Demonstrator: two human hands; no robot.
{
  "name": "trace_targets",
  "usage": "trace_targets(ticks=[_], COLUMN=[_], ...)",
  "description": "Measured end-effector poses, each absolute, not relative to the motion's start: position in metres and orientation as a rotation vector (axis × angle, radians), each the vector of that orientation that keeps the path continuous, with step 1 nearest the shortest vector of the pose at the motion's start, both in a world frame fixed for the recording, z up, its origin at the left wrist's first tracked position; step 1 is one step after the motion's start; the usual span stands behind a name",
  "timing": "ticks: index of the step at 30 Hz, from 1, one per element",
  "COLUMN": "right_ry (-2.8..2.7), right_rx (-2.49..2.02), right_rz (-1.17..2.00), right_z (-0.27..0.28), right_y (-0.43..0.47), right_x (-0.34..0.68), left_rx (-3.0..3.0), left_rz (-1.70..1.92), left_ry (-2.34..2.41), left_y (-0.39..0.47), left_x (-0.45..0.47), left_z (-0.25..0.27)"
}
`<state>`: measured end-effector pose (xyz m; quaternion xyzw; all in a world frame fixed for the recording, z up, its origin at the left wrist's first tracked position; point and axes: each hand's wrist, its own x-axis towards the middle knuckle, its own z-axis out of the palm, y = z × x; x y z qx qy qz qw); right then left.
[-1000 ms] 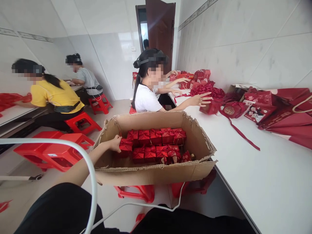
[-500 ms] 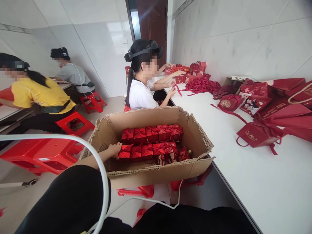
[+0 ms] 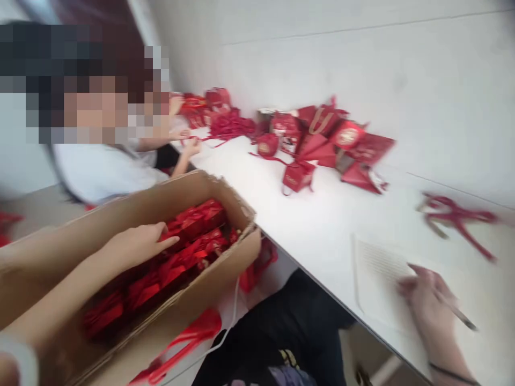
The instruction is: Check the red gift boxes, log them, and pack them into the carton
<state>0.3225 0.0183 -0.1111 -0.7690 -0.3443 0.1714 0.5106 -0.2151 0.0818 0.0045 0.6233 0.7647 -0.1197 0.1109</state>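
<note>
My left hand (image 3: pixel 140 244) reaches into a torn-edged cardboard box (image 3: pixel 237 268), its fingers stretched out over the rows of small red gift boxes (image 3: pixel 173 276). The fingertips lie on or just above the back row; blur hides which. At the lower right, my right hand (image 3: pixel 430 303) is closed around a pen (image 3: pixel 461 313), whose rear end sticks out to the right. Beneath this hand lies a sheet of paper (image 3: pixel 374 273) with blurred lines of marks, on the white table (image 3: pixel 322 241).
Red gift bags (image 3: pixel 317 145) are heaped against the wall, one small red bag (image 3: pixel 298 176) in front. A dark red ribbon (image 3: pixel 458 217) lies beyond the paper. A co-worker in white (image 3: pixel 104 171) handles ribbon at the far left. A white cable (image 3: pixel 229 327) hangs beside the box.
The view has swung right and blurred. My left hand has left the near row's left end and is over the back row. My right hand with the pen and the paper have come into view.
</note>
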Motion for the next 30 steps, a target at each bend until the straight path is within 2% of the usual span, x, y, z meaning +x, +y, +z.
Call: trace_targets(ticks=[4, 8, 12, 16, 22, 30], right_ry=[-0.569, -0.522, -0.634, -0.679, -0.754, -0.767], right_rx=[-1.526, -1.421, -1.489, -1.552, -1.637, -1.757], right_rz=[0.413, 0.386, 0.529, 0.571, 0.528, 0.502], right_z=[-0.106, -0.104, -0.113, -0.123, -0.123, -0.118], right_y=[0.019, 0.024, 0.019, 0.019, 0.025, 0.031], right_x=[0.329, 0.342, 0.347, 0.347, 0.347, 0.341], left_rx=[2.378, 2.718, 2.841, 2.623, 2.501, 2.413], left_rz=[-0.119, -0.130, -0.181, 0.022, 0.287, 0.410], left_ry=[1.865, 1.298, 0.726, 0.556, 0.574, 0.565], left_y=[0.126, 0.156, 0.174, 0.176, 0.166, 0.168], left_x=[-0.102, 0.029, 0.151, 0.245, 0.299, 0.298], left_z=[0.041, 0.042, 0.008, -0.048, -0.108, -0.121])
